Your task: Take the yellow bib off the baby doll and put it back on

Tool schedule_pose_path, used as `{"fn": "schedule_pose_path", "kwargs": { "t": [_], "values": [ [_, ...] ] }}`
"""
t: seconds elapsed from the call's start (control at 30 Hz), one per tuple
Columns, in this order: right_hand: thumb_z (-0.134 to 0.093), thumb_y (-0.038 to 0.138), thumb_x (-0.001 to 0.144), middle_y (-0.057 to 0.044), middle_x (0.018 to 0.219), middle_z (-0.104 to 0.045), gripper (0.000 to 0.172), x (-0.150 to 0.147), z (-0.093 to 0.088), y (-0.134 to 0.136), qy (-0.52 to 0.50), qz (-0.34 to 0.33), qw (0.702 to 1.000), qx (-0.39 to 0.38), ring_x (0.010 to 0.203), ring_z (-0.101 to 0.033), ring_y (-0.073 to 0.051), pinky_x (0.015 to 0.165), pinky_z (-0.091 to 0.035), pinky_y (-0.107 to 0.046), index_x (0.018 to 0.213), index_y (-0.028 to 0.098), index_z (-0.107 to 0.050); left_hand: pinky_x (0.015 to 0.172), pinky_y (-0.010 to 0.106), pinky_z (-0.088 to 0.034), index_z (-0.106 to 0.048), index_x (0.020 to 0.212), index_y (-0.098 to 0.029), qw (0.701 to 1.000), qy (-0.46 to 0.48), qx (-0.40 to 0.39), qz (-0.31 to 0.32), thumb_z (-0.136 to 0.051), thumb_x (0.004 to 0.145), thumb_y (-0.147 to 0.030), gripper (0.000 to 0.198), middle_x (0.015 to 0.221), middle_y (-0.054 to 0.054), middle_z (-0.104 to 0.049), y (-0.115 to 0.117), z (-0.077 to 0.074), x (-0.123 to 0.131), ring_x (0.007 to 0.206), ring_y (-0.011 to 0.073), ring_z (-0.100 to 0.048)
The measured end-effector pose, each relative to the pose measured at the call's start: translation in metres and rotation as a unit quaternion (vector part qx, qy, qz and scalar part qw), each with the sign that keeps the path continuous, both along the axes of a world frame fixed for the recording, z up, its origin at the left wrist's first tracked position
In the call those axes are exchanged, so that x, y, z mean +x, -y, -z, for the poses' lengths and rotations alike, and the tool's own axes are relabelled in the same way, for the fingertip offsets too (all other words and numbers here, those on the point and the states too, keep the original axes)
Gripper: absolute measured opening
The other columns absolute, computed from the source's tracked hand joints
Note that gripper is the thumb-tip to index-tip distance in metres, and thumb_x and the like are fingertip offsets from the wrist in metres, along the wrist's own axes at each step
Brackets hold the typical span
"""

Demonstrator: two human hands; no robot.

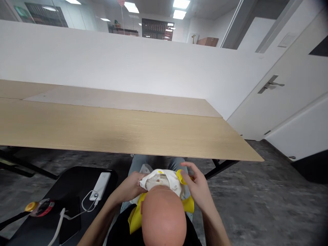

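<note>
- Doll (164, 217): held over the person's jeans (138, 162), wearing a white garment (160, 179) with yellow trim (188, 205)
- Left hand (127, 188): fingers pressed together, gripping the garment beside the doll
- Right hand (198, 188): fingers spread, thumb (181, 176) touching the trim
- Beyond the doll: table (128, 133)
- Left of the doll: black surface (69, 181) bearing a power bank (99, 186) and cable (85, 205)

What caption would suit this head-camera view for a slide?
Head-camera view: left hand grips a white garment on a bald baby doll while the right hand touches its yellow trim.
</note>
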State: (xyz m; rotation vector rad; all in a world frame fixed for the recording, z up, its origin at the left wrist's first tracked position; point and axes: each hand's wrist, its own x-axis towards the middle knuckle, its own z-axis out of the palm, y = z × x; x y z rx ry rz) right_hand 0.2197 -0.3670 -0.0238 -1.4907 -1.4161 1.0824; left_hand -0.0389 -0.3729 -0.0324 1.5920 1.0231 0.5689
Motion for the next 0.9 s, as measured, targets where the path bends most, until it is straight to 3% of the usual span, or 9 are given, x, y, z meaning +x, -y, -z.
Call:
{"fn": "schedule_pose_path", "kwargs": {
  "t": [0.1, 0.17, 0.23, 0.33, 0.43, 0.6, 0.77, 0.83, 0.9],
  "values": [
    [-0.055, 0.046, 0.087, -0.006, 0.104, -0.067, 0.048, 0.014, -0.021, 0.011, 0.058, -0.087, 0.994, -0.006, 0.065, -0.057, -0.015, 0.060, -0.047, -0.027, 0.131, 0.026, -0.054, 0.071, 0.024, -0.046, -0.072, 0.087, -0.011, 0.998, 0.062, 0.010, -0.019, -0.065, 0.079, -0.033, 0.024, 0.087, 0.004, -0.071, -0.004, -0.019, -0.002, 0.080, 0.0199, -0.059],
    [-0.056, 0.046, 0.088, -0.007, 0.128, -0.059, 0.048, 0.024, -0.031, 0.016, 0.084, -0.125, 0.988, 0.010, 0.090, -0.063, -0.019, 0.078, -0.051, -0.031, 0.132, 0.028, -0.055, 0.070, 0.024, -0.046, -0.073, 0.093, -0.012, 0.995, 0.095, 0.003, -0.018, -0.066, 0.079, -0.032, 0.026, 0.090, 0.005, -0.072, -0.005, -0.034, -0.003, 0.080, 0.0200, -0.060],
    [-0.060, 0.046, 0.086, -0.006, 0.137, -0.054, 0.051, 0.031, -0.039, 0.018, 0.113, -0.157, 0.981, 0.005, 0.115, -0.056, -0.024, 0.098, -0.046, -0.036, 0.134, 0.029, -0.054, 0.067, 0.025, -0.046, -0.074, 0.096, -0.013, 0.994, 0.106, -0.006, -0.028, -0.066, 0.079, -0.032, 0.027, 0.087, 0.006, -0.073, -0.007, -0.049, -0.003, 0.079, 0.0205, -0.061],
    [-0.067, 0.042, 0.080, -0.004, 0.140, -0.052, 0.064, 0.032, -0.050, 0.014, 0.164, -0.179, 0.970, 0.002, 0.127, -0.049, -0.027, 0.107, -0.039, -0.041, 0.140, 0.031, -0.048, 0.066, 0.026, -0.047, -0.075, 0.096, -0.014, 0.993, 0.085, -0.025, -0.071, -0.069, 0.075, -0.030, 0.027, 0.080, 0.005, -0.074, -0.012, -0.069, -0.003, 0.081, 0.0228, -0.062],
    [-0.071, 0.032, 0.077, -0.004, 0.140, -0.052, 0.069, 0.018, -0.063, 0.001, 0.178, -0.195, 0.962, 0.072, 0.127, -0.049, -0.027, 0.106, -0.039, -0.040, 0.141, 0.032, -0.046, 0.068, 0.027, -0.049, -0.076, 0.092, -0.014, 0.993, 0.072, -0.036, -0.088, -0.074, 0.069, -0.028, 0.027, 0.082, 0.005, -0.075, -0.022, -0.082, 0.001, 0.085, 0.0249, -0.064],
    [-0.053, 0.014, 0.084, -0.005, 0.124, -0.064, 0.043, 0.000, -0.083, -0.046, 0.154, -0.266, 0.935, 0.179, 0.110, -0.060, -0.022, 0.093, -0.045, -0.032, 0.125, 0.025, -0.063, 0.073, 0.031, -0.054, -0.075, 0.096, -0.015, 0.986, 0.146, -0.072, -0.046, -0.077, 0.063, -0.033, 0.037, 0.089, 0.008, -0.075, -0.053, -0.084, 0.008, 0.090, 0.0271, -0.066],
    [-0.050, 0.014, 0.079, -0.006, 0.082, -0.071, 0.021, -0.003, -0.106, -0.101, 0.229, -0.211, 0.938, 0.154, 0.074, -0.063, -0.019, 0.067, -0.044, -0.026, 0.088, 0.014, -0.069, 0.071, 0.033, -0.056, -0.071, 0.100, -0.015, 0.974, 0.172, -0.137, -0.051, -0.081, 0.060, -0.036, 0.046, 0.089, 0.009, -0.075, -0.109, -0.093, 0.006, 0.085, 0.0263, -0.068],
    [-0.051, 0.018, 0.079, -0.007, 0.080, -0.071, 0.018, -0.006, -0.121, -0.121, 0.279, -0.194, 0.930, 0.140, 0.073, -0.063, -0.019, 0.062, -0.040, -0.024, 0.082, 0.013, -0.068, 0.070, 0.032, -0.056, -0.071, 0.095, -0.015, 0.978, 0.145, -0.136, -0.059, -0.081, 0.059, -0.035, 0.043, 0.087, 0.009, -0.075, -0.135, -0.103, 0.007, 0.081, 0.0249, -0.068],
    [-0.051, 0.022, 0.080, -0.009, 0.085, -0.072, 0.019, -0.008, -0.138, -0.142, 0.335, -0.178, 0.916, 0.132, 0.073, -0.063, -0.019, 0.059, -0.037, -0.023, 0.082, 0.013, -0.068, 0.069, 0.032, -0.056, -0.072, 0.091, -0.013, 0.989, 0.108, -0.081, -0.062, -0.080, 0.060, -0.037, 0.039, 0.088, 0.011, -0.074, -0.160, -0.114, 0.009, 0.080, 0.0248, -0.068]
  ]
}}
